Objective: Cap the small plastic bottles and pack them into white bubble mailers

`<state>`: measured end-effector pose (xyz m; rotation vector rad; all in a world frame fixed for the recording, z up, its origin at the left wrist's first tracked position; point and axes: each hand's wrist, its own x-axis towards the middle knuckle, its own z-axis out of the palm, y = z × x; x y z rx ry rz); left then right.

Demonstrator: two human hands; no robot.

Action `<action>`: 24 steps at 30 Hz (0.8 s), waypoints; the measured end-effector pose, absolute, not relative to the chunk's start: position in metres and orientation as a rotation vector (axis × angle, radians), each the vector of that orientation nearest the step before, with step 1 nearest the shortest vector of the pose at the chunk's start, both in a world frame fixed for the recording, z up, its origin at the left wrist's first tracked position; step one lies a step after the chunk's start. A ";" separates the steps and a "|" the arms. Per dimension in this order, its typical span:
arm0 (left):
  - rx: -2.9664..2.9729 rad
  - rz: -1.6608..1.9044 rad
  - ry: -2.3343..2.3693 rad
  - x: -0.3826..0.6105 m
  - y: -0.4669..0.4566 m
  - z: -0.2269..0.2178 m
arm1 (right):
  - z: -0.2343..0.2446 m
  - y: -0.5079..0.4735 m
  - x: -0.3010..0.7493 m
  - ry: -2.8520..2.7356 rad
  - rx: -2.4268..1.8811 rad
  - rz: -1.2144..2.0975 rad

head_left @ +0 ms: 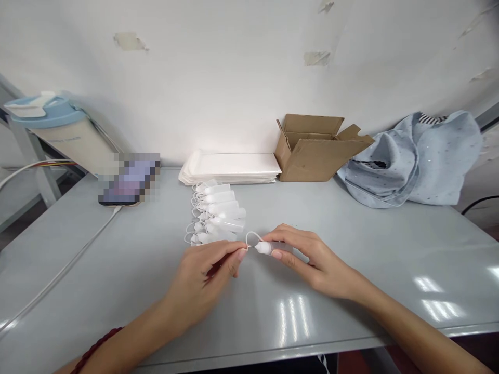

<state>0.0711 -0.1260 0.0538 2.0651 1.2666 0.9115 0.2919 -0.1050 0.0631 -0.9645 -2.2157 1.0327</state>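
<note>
My right hand [302, 255] is closed around a small translucent squeeze bottle [265, 248] with a white top and a thin metal needle tip, lying level and pointing left. A thin white strap [254, 233] loops from the bottle's neck to my left hand [212, 275]. There my thumb and fingertips pinch the strap's end at the needle tip; the fingers partly hide that end. Just beyond my left hand lies a row of several similar bottles [224, 208], side by side, their looped straps facing left.
Behind the bottles is a stack of flat white packets [234, 166], beside an opened cardboard box [312, 156]. A light blue cloth bag [413, 161] sits at the right. At the left are a phone [130, 179] with a white cable [70, 267] and a blue-lidded cup [70, 135].
</note>
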 end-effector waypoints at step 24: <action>2.145 1.027 1.180 0.070 -0.127 0.053 | 0.065 -0.110 0.294 -2.207 -0.909 1.022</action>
